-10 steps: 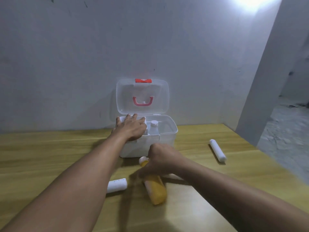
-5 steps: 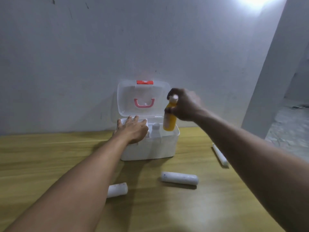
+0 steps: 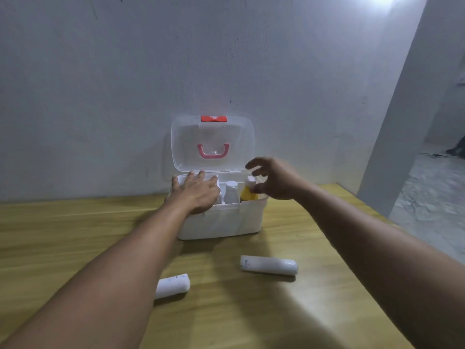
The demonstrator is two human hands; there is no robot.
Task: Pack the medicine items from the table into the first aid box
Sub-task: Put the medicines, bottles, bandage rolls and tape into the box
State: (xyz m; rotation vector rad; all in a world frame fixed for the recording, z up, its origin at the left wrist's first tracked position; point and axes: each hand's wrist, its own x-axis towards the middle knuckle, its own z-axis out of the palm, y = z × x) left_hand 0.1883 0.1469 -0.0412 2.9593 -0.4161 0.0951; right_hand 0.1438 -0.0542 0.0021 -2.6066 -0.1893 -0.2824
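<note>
A white first aid box (image 3: 226, 220) stands against the wall, its clear lid (image 3: 212, 143) raised. Inside it stand a white bottle (image 3: 231, 192) and, at the right, an orange bottle (image 3: 248, 191) with a white cap. My left hand (image 3: 195, 193) lies flat on the box's left side, fingers spread. Just right of the orange bottle, my right hand (image 3: 273, 178) hovers with fingers apart and nothing in them. Two white bandage rolls lie on the table in front of the box: a short roll (image 3: 172, 285) and a long roll (image 3: 268, 265).
The wooden table (image 3: 63, 235) runs to a right edge near a grey pillar (image 3: 402, 122). Beyond that edge is a rough concrete floor (image 3: 432, 197). A plain grey wall stands directly behind the box.
My right hand picked the orange bottle off the table, carried it up over the box, set it inside and let go. The left hand stayed on the box.
</note>
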